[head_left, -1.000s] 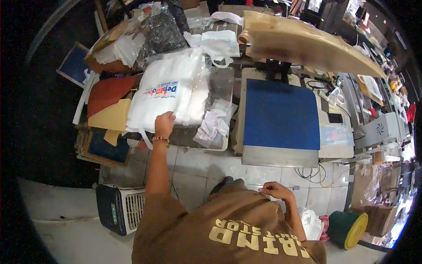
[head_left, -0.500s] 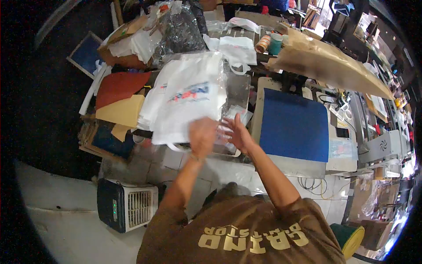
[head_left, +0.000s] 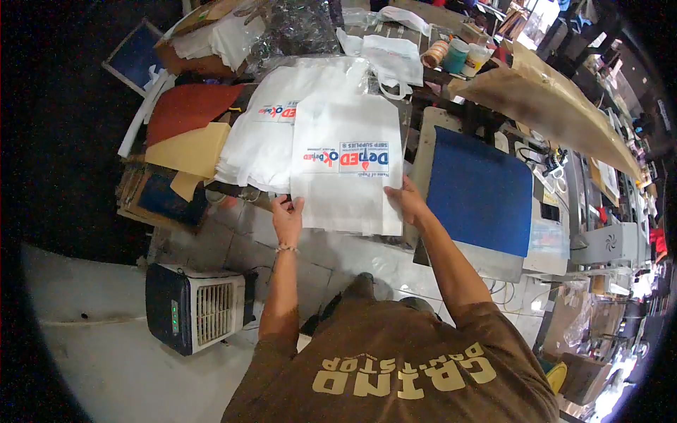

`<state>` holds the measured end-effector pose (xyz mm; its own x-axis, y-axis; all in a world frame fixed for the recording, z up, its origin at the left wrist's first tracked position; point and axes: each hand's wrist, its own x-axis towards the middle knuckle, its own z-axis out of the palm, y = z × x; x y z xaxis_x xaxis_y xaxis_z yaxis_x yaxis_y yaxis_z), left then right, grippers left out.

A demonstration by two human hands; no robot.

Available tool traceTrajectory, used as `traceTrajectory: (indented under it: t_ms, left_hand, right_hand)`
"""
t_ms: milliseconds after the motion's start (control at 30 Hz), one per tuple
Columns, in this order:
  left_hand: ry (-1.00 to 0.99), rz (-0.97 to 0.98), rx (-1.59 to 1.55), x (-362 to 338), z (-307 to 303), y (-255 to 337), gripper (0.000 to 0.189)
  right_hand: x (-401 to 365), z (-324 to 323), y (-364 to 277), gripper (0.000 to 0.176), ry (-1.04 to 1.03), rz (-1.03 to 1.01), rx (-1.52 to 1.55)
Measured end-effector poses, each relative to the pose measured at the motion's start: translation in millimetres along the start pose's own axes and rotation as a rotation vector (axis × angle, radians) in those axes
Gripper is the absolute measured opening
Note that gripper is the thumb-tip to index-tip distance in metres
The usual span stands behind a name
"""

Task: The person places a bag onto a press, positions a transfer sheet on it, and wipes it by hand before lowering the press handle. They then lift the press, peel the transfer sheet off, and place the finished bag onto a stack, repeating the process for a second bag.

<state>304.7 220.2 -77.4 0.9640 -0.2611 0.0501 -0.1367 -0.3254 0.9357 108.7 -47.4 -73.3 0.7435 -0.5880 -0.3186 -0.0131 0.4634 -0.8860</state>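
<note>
A white cloth bag (head_left: 342, 201) with blue and red "DepED" printing, upside down from where I look, lies flat in front of me. Its left side rests over a stack of similar white printed bags (head_left: 254, 148). My right hand (head_left: 407, 201) pinches the bag's right edge near the lower corner. At the lower left edge, my left hand (head_left: 288, 215) grips the same bag between thumb and fingers. The bag's near edge reaches out over the table's front edge.
To the right is a blue pad (head_left: 479, 190) on a board. Brown paper (head_left: 557, 106), jars (head_left: 455, 55) and another white bag (head_left: 391, 60) are behind. Red and tan sheets (head_left: 187, 144) lie left. A white-and-black appliance (head_left: 201, 310) stands on the floor.
A printed bag now lies to the right of the stack's middle, squared toward me. My hands, close together before, have spread apart to its two side edges.
</note>
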Motion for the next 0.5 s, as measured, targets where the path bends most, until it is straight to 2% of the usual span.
traceTrajectory:
  t_ms: [100,133,200,267,367,500]
  left_hand:
    - [-0.039,-0.005,0.054,6,-6,7,0.049]
    - [-0.201,-0.058,-0.027,15,-11,10,0.043]
    - [-0.228,-0.028,-0.131,12,-11,13,0.038]
    - [-0.257,0.051,-0.225,2,-19,43,0.027]
    - [-0.244,0.166,-0.240,-7,-19,54,0.028]
    - [-0.286,0.178,-0.219,-22,-10,68,0.030]
  right_hand:
    - [-14,0,-12,0.060,-0.025,-0.045,0.012]
    - [-19,-2,-14,0.059,-0.031,-0.015,0.006]
    - [-27,-5,-18,0.059,-0.026,0.009,0.000]
    - [-34,-10,-17,0.058,-0.064,-0.019,0.036]
    - [-60,-7,-32,0.057,-0.031,-0.069,-0.015]
    - [-101,-14,-56,0.057,0.095,-0.104,-0.066]
